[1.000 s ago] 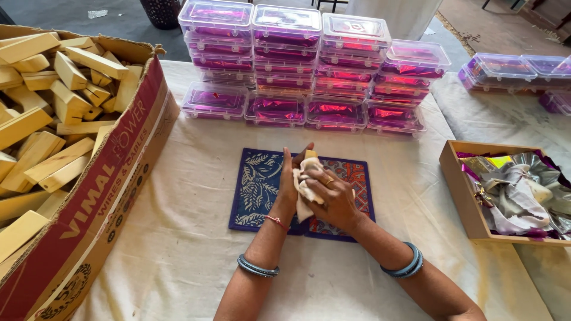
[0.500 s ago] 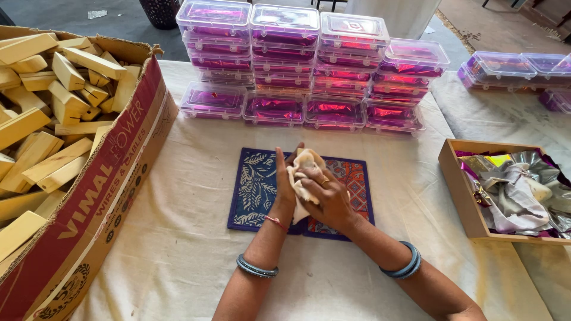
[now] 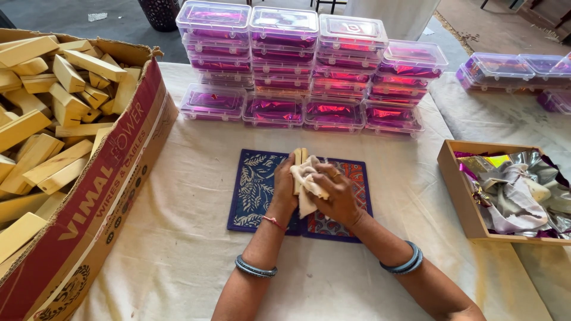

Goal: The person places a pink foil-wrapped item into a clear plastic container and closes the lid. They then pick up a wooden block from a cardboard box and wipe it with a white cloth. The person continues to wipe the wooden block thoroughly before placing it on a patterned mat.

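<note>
The left hand stood a pale wooden block upright on a patterned mat near the middle of the tabletop, its grip clenched around the block's left side, with only the top end and a strip of one face showing above the fingers. The right hand pressed a crumpled white cloth against the block's right side, its grip closed on the cloth, which bunched over the wood and hung down below it. The block looked stiff, light and smooth-sided, so it would probably sit best pinched across its long faces, as the left hand had it; the cloth was soft and limp and would take whatever shape the fingers gave it, so a loose fold could slip off the wood if it was not gathered in the palm. To the left, an open cardboard box was heaped with many more wooden blocks of the same kind. Behind the mat, stacks of clear plastic boxes with shiny purple and pink contents ran across the far side of the tabletop, and a few more lay farther off to the right. On the right, well apart from the hands, an open wooden tray held crumpled foil wrappers in silver, purple and yellow.
</note>
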